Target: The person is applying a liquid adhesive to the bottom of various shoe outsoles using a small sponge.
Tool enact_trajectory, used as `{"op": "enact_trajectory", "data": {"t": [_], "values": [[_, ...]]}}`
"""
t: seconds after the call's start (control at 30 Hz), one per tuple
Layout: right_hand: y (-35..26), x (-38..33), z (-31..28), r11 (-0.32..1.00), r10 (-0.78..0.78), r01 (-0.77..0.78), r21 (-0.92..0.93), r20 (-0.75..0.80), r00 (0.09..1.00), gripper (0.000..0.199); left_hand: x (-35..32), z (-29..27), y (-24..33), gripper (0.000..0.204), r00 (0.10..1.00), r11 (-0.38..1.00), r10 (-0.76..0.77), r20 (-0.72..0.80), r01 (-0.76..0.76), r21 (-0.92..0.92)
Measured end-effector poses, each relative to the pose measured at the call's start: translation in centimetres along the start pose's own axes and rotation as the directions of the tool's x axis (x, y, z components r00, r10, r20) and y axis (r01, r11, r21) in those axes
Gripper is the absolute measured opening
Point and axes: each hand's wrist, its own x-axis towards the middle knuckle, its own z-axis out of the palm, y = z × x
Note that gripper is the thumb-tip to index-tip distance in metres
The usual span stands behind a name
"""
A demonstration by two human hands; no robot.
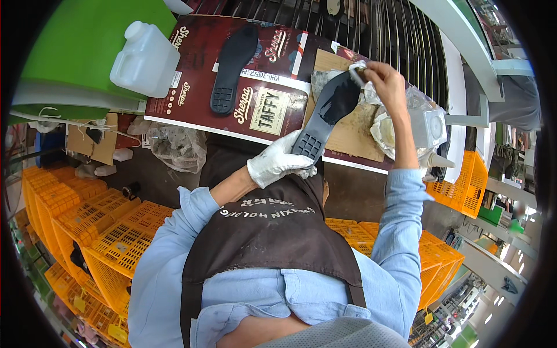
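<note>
My left hand (281, 160), in a white glove, grips a black shoe sole (314, 134) by its heel end, where square treads show. The sole points away to the upper right, and its front part looks darker and shiny, as if wet. My bare right hand (385, 87) is closed on a small slim white tool (357, 75) at the toe of that sole; its exact kind is too blurred to tell. A second black sole (233, 68) lies on the printed dark red cardboard (197, 87) to the left.
A white plastic jug (145, 60) stands at the left beside a green surface (87, 52). Brown cardboard (348, 130) lies under the held sole. Right of it are a translucent container (430, 127) and crumpled plastic. Dark rollers (400, 35) run behind; orange crates (122, 238) stand on both sides.
</note>
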Motion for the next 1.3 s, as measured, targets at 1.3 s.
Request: {"op": "enact_trajectory", "data": {"t": [1.3], "values": [[-8.0, 1.1, 2.4, 0.939, -0.293, 0.124, 0.322, 0.554, 0.779, 0.021, -0.7, -0.3, 0.4, 0.055, 0.999, 0.998, 0.047, -0.017, -0.048, -0.039]]}}
